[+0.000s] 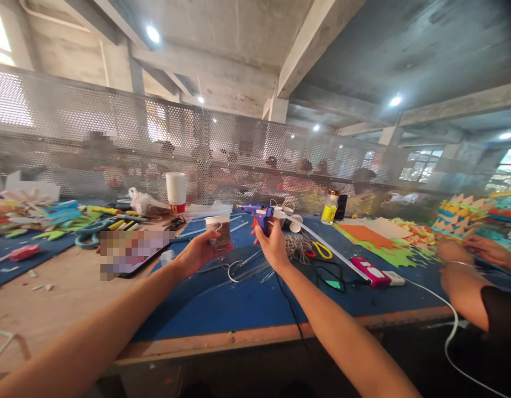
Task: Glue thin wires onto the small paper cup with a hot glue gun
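Observation:
My left hand (199,252) is closed around a paper cup (219,223) with a white rim and a brown, string-like covering on its side. In my right hand (273,243) is a blue hot glue gun (255,210), its nozzle pointing left above the cup's level. A long, pale glue stick (317,237) seems to trail from the gun's back toward the right. Thin clear strands and a pale loop of cord lie on the blue mat (209,309) beneath my hands. A tangled bundle of grey-brown string (299,249) rests just right of my right hand.
A stack of white cups (176,192) stands behind at left, near a phone (145,257) and blue-handled scissors (89,235). Yellow scissors (322,250), a pink power strip (371,272) and a yellow-labelled bottle (330,208) are rightward. Another person's hands (487,251) work at far right.

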Action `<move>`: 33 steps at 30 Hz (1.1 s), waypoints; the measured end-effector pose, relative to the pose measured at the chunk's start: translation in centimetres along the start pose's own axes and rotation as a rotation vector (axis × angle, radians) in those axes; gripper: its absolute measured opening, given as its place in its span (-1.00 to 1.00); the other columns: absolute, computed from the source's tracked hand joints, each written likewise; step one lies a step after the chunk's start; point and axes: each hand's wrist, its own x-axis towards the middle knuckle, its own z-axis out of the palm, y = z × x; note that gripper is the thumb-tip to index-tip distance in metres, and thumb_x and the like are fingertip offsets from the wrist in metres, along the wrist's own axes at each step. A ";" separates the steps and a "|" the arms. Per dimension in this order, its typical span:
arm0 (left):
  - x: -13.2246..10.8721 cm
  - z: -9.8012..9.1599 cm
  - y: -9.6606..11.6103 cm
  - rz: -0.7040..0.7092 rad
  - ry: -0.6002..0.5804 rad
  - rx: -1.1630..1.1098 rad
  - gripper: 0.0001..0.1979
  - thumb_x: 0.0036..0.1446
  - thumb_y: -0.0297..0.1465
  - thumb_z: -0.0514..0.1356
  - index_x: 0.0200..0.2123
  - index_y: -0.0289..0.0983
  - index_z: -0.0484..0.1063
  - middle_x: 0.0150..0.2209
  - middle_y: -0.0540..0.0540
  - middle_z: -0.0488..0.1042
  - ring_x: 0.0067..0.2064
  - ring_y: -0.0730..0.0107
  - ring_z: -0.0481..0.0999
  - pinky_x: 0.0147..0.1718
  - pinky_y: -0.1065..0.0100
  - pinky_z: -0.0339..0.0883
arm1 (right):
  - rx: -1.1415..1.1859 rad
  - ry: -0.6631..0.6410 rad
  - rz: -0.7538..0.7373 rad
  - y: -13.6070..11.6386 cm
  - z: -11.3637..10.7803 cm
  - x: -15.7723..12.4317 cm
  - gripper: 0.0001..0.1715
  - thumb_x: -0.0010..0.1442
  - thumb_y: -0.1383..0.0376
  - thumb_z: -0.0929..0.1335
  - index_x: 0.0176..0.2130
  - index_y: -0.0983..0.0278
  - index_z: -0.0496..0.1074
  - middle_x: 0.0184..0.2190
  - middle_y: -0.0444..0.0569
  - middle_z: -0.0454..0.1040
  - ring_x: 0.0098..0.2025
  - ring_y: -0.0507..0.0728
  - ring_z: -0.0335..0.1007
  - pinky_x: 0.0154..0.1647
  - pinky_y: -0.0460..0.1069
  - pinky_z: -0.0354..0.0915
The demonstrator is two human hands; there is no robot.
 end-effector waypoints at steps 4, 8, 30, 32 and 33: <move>0.0 -0.1 0.1 0.014 -0.007 -0.026 -0.79 0.12 -0.50 0.20 -0.14 -0.36 0.50 -0.23 -0.21 0.62 -0.25 0.14 0.65 -0.04 0.09 0.52 | -0.120 -0.012 -0.027 -0.4 0.2 -0.2 -0.64 0.32 0.03 0.29 -0.11 0.27 0.40 -0.45 -0.11 0.49 -0.47 0.06 0.41 -0.36 -0.06 0.36; -0.2 0.2 0.2 0.022 0.002 -0.029 -0.79 0.11 -0.49 0.20 -0.15 -0.34 0.51 -0.23 -0.21 0.63 -0.24 0.14 0.65 -0.05 0.09 0.53 | -0.073 -0.076 -0.043 -1.0 0.3 -0.6 -0.62 0.33 0.03 0.30 -0.13 0.28 0.44 -0.50 -0.14 0.45 -0.48 0.06 0.40 -0.34 -0.06 0.36; 0.3 -0.4 0.1 0.026 -0.030 -0.034 -0.72 0.07 -0.49 0.19 -0.11 -0.30 0.51 -0.19 -0.20 0.64 -0.20 0.10 0.65 0.00 0.04 0.47 | -0.359 -0.145 -0.115 -1.0 0.8 -1.6 -0.55 0.29 -0.09 0.36 -0.10 0.20 0.54 -0.38 -0.08 0.59 -0.33 0.14 0.51 -0.24 -0.05 0.34; 0.3 -0.3 0.1 0.025 -0.024 -0.029 -0.71 0.07 -0.48 0.20 -0.10 -0.30 0.51 -0.20 -0.20 0.64 -0.21 0.10 0.65 -0.01 0.05 0.48 | -0.375 -0.146 -0.117 -0.8 0.7 -1.6 -0.54 0.30 -0.09 0.36 -0.08 0.20 0.54 -0.38 -0.08 0.59 -0.33 0.14 0.51 -0.26 -0.05 0.34; 0.3 -0.3 0.1 0.024 -0.021 -0.027 -0.70 0.07 -0.48 0.20 -0.09 -0.31 0.51 -0.19 -0.21 0.64 -0.21 0.10 0.65 -0.02 0.05 0.49 | -0.383 -0.145 -0.115 -0.8 0.7 -1.5 -0.54 0.30 -0.09 0.36 -0.07 0.20 0.54 -0.38 -0.08 0.59 -0.34 0.14 0.51 -0.27 -0.05 0.34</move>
